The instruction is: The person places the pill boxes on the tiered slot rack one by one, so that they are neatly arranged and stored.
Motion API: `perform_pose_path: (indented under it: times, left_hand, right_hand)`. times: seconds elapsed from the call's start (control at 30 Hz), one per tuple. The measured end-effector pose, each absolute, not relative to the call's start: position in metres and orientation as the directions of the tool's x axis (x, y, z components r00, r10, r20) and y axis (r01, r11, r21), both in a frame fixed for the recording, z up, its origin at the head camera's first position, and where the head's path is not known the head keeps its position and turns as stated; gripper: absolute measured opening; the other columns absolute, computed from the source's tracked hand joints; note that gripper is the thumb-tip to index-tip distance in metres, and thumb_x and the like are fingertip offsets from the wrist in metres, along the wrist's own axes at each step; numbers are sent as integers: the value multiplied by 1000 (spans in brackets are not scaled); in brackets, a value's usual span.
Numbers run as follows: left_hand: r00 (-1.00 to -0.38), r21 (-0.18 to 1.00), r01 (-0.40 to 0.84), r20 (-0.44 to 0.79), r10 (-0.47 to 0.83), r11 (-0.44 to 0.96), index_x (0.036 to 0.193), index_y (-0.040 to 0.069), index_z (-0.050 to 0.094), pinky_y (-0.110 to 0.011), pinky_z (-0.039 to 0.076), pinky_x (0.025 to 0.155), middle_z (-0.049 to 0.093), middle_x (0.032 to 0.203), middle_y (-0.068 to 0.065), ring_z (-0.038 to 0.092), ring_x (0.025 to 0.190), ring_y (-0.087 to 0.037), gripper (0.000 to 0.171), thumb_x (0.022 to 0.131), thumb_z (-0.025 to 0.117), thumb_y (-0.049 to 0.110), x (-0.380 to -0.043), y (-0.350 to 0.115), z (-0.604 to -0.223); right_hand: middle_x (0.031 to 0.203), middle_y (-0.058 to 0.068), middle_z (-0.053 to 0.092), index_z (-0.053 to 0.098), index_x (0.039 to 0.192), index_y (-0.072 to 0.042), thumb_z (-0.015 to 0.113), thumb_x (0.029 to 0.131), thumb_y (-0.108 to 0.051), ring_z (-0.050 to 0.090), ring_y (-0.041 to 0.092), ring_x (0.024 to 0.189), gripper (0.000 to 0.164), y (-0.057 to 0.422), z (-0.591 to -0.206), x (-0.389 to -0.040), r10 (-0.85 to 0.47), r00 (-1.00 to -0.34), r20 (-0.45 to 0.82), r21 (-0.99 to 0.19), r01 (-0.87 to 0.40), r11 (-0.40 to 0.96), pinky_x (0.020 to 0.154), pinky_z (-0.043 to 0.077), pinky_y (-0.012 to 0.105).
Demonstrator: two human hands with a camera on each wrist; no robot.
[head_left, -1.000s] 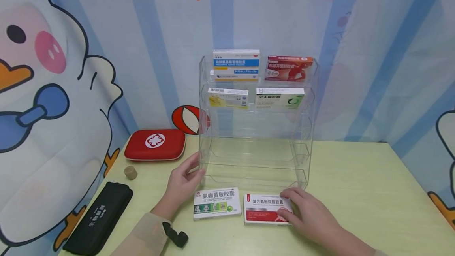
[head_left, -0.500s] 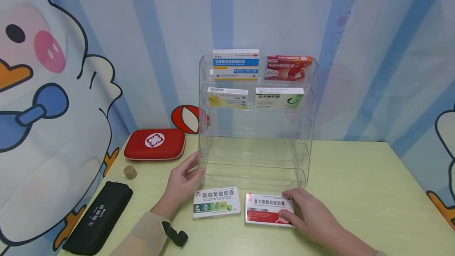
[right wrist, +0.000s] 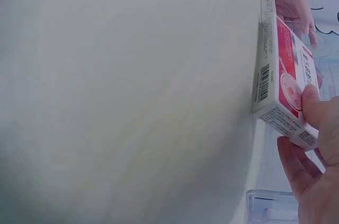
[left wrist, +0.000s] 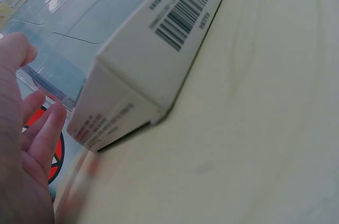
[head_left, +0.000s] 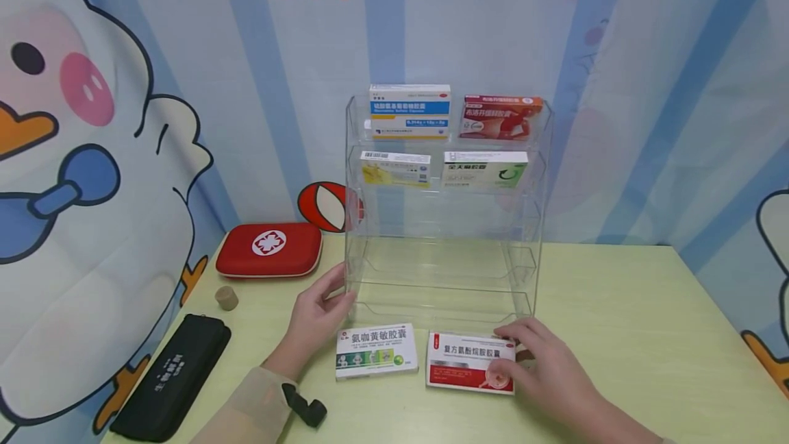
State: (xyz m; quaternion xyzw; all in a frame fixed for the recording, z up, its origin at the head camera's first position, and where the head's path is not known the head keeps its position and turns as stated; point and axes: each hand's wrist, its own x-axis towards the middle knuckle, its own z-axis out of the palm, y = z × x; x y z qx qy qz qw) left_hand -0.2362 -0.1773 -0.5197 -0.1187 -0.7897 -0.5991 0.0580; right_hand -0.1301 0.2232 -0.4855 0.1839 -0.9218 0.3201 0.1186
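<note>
A clear, tiered display rack (head_left: 444, 286) stands upright on the table. My left hand (head_left: 320, 308) is at its lower left side, thumb and fingers holding the edge. In the left wrist view, the thumb and fingertips of the left hand (left wrist: 34, 123) lie along the clear plastic. My right hand (head_left: 548, 366) holds a red-and-white medicine box (head_left: 470, 375) by its right end. The right wrist view shows the thumb on the printed face of this box (right wrist: 288, 68) and fingers at its end. Left of it lies a white-and-green medicine box (head_left: 377, 353).
Two medicine boxes, one blue-and-white (head_left: 409, 114) and one red (head_left: 501, 119), stand on the top tier. A yellow-and-white box (head_left: 395, 170) and a white-green box (head_left: 485, 171) sit one tier lower. Leftward lie a red case (head_left: 268, 251), a small cork-coloured cylinder (head_left: 226, 298) and a black pouch (head_left: 172, 379).
The red-and-white box has slid slightly right with my right hand, widening the gap to the white-and-green box. My left hand stays at the rack.
</note>
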Motion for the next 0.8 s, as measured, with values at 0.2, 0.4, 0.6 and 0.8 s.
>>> perform_pose_path:
  times: [0.2,0.4,0.6,0.8]
  left_hand:
    - [-962,932,269,246,122,243,162,29,56,-28,61,109,62,163,-2,64,147,-29,63,104,77,14,-236,-177,-518]
    - [-962,934,267,244,124,237,161,30,56,-27,61,108,61,164,-2,64,147,-29,63,104,77,14,-235,-177,-519]
    - [-966,935,254,231,119,248,161,34,56,-27,61,109,61,164,1,64,148,-27,63,104,77,17,-236,-177,-521]
    - [-965,935,257,234,116,246,160,34,56,-27,61,108,62,163,1,64,147,-27,63,104,77,16,-237,-177,-522]
  right_hand:
    - [114,-11,68,78,113,-20,97,80,-8,68,-1,97,40,225,-484,-134,-278,-845,457,-549,-514,659,79,68,19]
    - [112,-7,68,80,110,-17,98,75,-2,70,2,95,41,225,-474,-137,-274,-780,562,-485,-580,655,81,64,11]
    - [111,-3,69,81,108,-12,98,72,4,71,6,94,43,226,-453,-150,-254,-716,650,-426,-620,659,83,61,6]
    - [110,1,71,81,109,-9,98,71,6,73,13,93,45,223,-438,-167,-277,-623,732,-327,-677,659,84,61,6]
